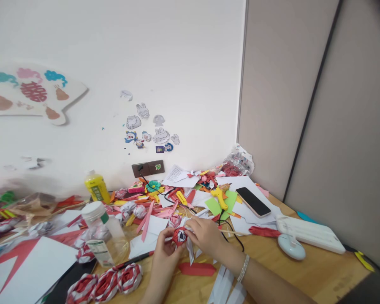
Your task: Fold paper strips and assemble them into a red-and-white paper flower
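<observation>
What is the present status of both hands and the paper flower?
Left hand holding paper flower. Right hand at its edge. Red paper close by on table, not blocking.

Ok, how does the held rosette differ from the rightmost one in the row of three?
The held rosette is up in the left hand, the right hand at its edge; the rightmost rosette lies on the table. The held rosette looks smaller, the rightmost rosette larger. Both are red and white.
</observation>
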### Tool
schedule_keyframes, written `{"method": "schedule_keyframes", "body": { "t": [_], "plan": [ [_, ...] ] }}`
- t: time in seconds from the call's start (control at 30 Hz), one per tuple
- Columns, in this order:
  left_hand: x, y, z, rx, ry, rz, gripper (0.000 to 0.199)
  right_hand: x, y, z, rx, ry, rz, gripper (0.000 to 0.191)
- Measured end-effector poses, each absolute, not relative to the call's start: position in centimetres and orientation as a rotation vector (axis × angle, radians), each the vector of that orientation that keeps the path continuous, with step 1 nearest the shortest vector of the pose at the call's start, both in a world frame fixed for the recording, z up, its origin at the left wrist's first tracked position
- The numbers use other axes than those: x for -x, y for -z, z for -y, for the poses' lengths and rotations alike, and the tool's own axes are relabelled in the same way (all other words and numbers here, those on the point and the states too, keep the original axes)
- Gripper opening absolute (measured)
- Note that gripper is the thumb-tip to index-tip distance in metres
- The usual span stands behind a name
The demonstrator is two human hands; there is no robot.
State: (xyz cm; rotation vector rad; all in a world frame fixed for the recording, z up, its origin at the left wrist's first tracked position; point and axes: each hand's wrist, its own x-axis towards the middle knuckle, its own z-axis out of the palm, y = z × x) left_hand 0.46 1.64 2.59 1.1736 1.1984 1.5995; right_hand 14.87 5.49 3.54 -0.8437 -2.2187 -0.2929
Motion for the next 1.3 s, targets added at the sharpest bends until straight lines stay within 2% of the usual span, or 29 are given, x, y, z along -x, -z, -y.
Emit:
{"method": "schedule_keyframes", "body": {
  "t": [0.43,1.07,1.3],
  "plan": [
    [-0.48,-2.50,-1.58,-1.205,-1.624,-1.205,0.037,-14.64,-3.41,-5.29,0.809,0.255,2.192,0.030],
    [-0.53,-2.14,-1.77,-1.206,-1.682,-1.164,0.036,-14.50,-3.07,-5.38,0.878,0.314,2.162,0.019],
    [-0.41,-1.91,-1.83,-1.244,-1.677,-1.162,0.035,-14.48,-3.07,-5.45,0.824,0.385,2.196,0.025]
  ]
}}
